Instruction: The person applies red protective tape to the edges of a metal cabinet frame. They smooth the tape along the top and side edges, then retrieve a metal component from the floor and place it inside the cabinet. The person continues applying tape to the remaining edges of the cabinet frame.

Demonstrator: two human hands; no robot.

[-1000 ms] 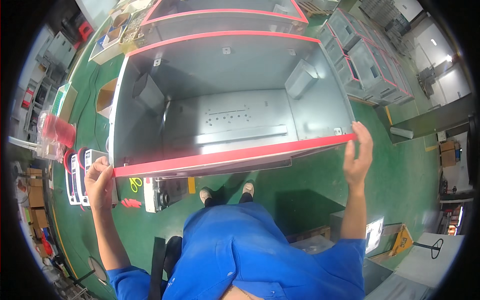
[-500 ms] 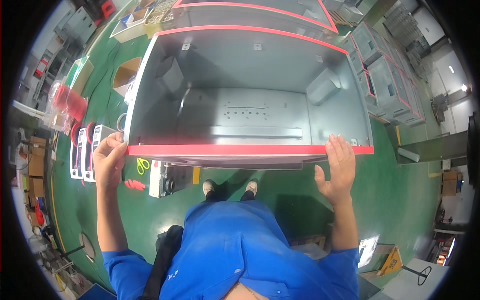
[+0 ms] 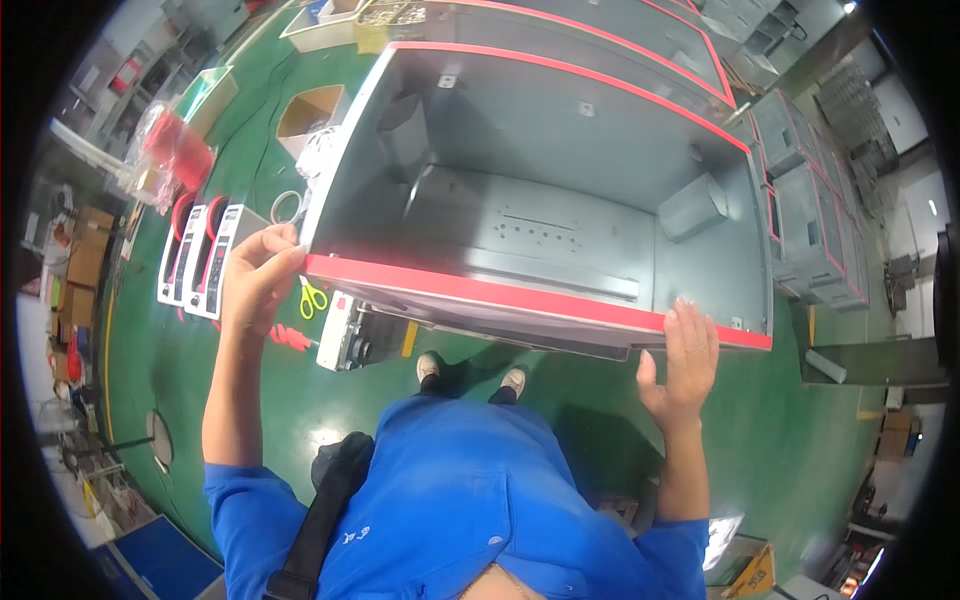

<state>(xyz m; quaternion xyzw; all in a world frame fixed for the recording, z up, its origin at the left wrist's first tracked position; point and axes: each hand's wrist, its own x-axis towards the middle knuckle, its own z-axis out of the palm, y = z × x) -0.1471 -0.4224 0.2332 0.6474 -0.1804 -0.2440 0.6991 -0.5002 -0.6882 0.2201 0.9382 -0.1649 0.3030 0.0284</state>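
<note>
In front of me is a grey metal cabinet [image 3: 560, 170], its open side facing up. A red strip [image 3: 480, 289] runs along its near rim. My left hand [image 3: 262, 270] is closed at the near left corner, thumb and forefinger pinching at the strip's end. The fingertips partly hide what they grip. My right hand [image 3: 684, 365] lies on the strip near the right corner, fingers stretched out and thumb apart, holding nothing. Inside the cabinet are a row of small holes in the bottom panel and a box-shaped bracket [image 3: 692, 207] on the right.
Left of the cabinet are yellow-green scissors [image 3: 312, 298], red scraps [image 3: 290, 338], two white devices with red hoses [image 3: 212, 262] and a cardboard box [image 3: 310, 118]. A white and grey device [image 3: 350, 335] sits below its near side. More grey cabinets [image 3: 815, 210] are stacked at right.
The view has turned, so the cabinet appears slanted and further right. Both hands keep about the same places on its near rim, the left closed and the right flat.
</note>
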